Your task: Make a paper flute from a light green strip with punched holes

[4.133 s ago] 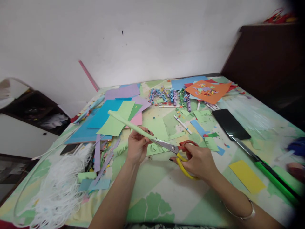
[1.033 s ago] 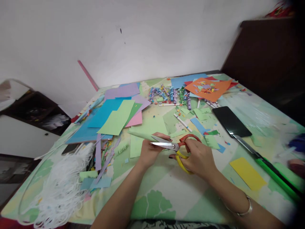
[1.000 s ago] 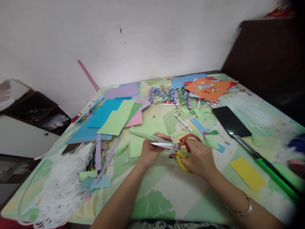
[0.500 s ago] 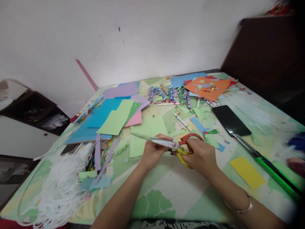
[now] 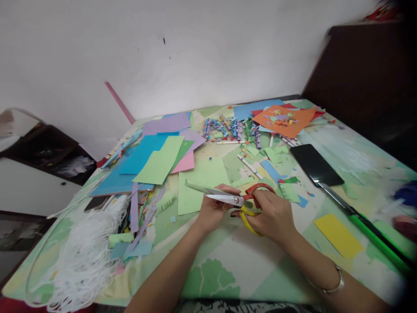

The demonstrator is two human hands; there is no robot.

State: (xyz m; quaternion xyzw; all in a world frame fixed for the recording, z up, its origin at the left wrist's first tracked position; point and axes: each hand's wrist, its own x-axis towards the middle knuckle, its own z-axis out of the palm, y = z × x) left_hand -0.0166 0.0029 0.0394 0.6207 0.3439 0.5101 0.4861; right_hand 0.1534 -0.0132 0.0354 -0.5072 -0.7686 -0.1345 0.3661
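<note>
My right hand (image 5: 272, 211) grips a pair of scissors (image 5: 228, 198) by its red and yellow handles. The metal blades point left and pass over my left hand (image 5: 211, 213). In the closed fingers of my left hand is a thin light green paper strip (image 5: 197, 188), its free end sticking out to the left beyond the blade tips. The blades lie against the strip near my left fingers; whether they cut it I cannot tell. Beneath them a light green paper sheet (image 5: 190, 202) rests flat on the table.
Coloured papers (image 5: 143, 150) are stacked at the left, near white string (image 5: 87, 256). Small paper rolls (image 5: 234, 127) lie at the back beside an orange sheet (image 5: 298, 124). To the right are a phone (image 5: 316, 165), a green-handled cutter (image 5: 371, 230) and a yellow card (image 5: 339, 234).
The strip's free end has swung up and shows more of its length to the left. The scissors have shifted slightly, their handles drawn a little closer together. Other things stay put.
</note>
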